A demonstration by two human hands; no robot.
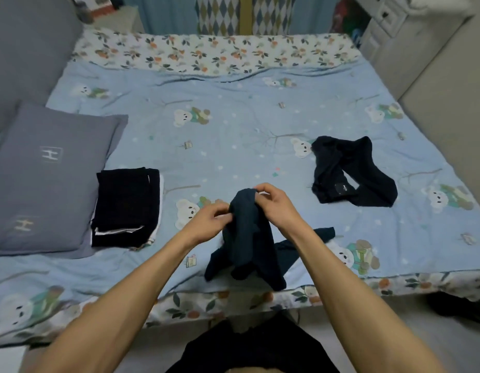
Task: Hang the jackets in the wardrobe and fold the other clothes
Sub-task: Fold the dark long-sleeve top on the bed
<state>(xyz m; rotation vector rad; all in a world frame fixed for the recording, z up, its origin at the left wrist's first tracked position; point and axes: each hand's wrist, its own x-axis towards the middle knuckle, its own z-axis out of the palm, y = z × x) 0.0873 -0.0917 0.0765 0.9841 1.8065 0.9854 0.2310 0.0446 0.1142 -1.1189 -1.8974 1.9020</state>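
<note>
A dark teal garment (pixel 249 238) hangs bunched above the near edge of the bed, its lower part resting on the blue quilt. My left hand (pixel 210 219) pinches its upper left edge. My right hand (pixel 273 203) grips its top just beside the left. A second dark garment (pixel 349 173) lies crumpled and unfolded on the quilt to the right. A stack of folded dark clothes (pixel 127 207) sits at the left next to the pillow.
A grey pillow (pixel 45 179) leans at the left against a grey headboard (pixel 26 49). The blue bear-print quilt (pixel 233 125) covers the bed. White drawers (pixel 386 20) stand at the far right; a curtain (pixel 233 14) hangs behind.
</note>
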